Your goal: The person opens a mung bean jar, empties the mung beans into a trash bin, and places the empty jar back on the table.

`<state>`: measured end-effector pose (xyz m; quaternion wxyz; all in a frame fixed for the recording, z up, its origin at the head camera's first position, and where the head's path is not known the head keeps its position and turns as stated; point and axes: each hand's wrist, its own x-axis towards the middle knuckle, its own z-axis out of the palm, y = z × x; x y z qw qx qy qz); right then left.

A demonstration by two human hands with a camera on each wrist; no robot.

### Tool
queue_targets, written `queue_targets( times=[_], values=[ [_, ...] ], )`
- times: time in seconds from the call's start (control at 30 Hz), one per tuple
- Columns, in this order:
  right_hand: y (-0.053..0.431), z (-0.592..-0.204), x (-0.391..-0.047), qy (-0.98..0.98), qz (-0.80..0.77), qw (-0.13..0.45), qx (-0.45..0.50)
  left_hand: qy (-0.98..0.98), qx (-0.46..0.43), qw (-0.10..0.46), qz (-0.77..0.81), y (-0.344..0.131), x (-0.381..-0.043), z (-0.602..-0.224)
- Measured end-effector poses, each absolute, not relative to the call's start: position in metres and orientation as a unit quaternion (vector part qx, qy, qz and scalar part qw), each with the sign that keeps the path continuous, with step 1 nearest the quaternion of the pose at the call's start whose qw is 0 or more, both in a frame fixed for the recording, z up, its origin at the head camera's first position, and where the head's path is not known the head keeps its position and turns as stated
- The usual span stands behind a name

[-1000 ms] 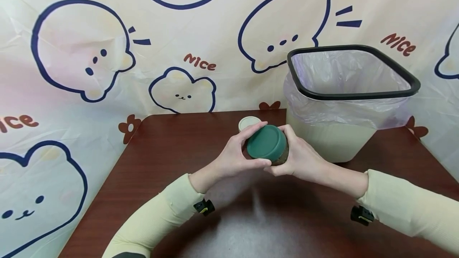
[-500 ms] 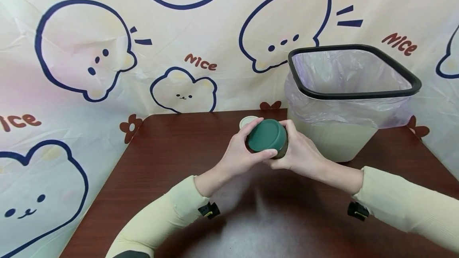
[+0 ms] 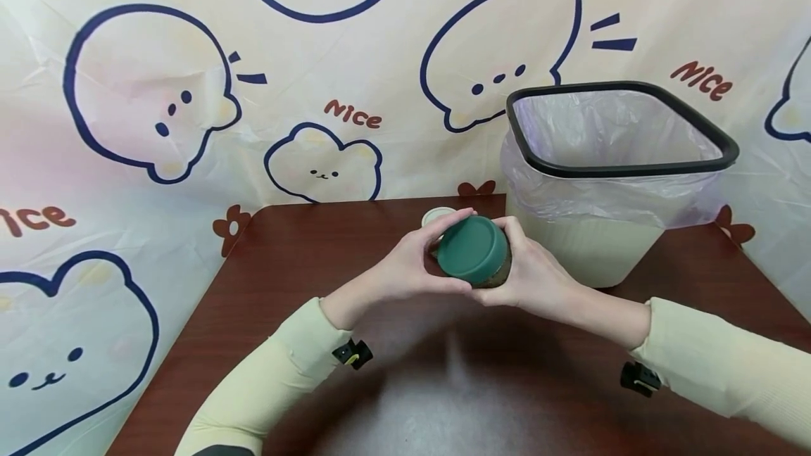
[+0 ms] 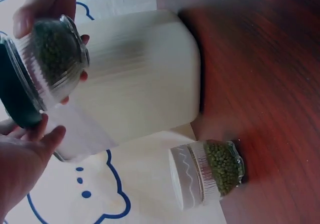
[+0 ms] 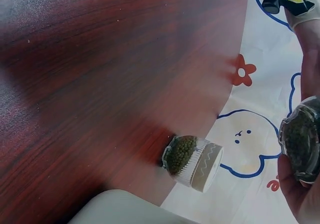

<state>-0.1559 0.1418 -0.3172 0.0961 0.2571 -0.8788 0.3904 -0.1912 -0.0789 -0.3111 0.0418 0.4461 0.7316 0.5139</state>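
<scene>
Both hands hold a glass jar with a dark green lid above the table. My left hand curls thumb and fingers round the lid's side. From the other side my right hand grips the glass body. Dark green grains show through the ribbed glass in the left wrist view. A second jar, with a pale lid with a wavy line and round green beans inside, stands upright on the table behind the hands. In the head view its lid is partly hidden by the left fingers.
A cream bin with a black rim and a pale plastic liner stands close beyond the right hand. The dark red-brown table ends at a hanging cloth printed with cartoon bears.
The jar rises slightly, then comes back down a little, both hands staying on it. The left hand shifts its grip on the lid; its thumb now lies lower along the lid's near edge.
</scene>
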Motion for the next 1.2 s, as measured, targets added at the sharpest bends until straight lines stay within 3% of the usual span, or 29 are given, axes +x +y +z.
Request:
queue_targets(
  times=[0.47, 0.93, 1.2],
  values=[
    [0.143, -0.318, -0.156, -0.879, 0.385, 0.1, 0.263, 0.73, 0.451, 0.029, 0.514, -0.078, -0.193, -0.316],
    [0.143, -0.319, -0.158, -0.876, 0.391, 0.109, 0.259, 0.772, 0.323, -0.003, 0.547, -0.064, -0.173, -0.319],
    [0.144, -0.318, -0.158, -0.877, 0.396, 0.102, 0.252, 0.729, 0.409, 0.024, 0.548, -0.078, -0.19, -0.318]
  ],
)
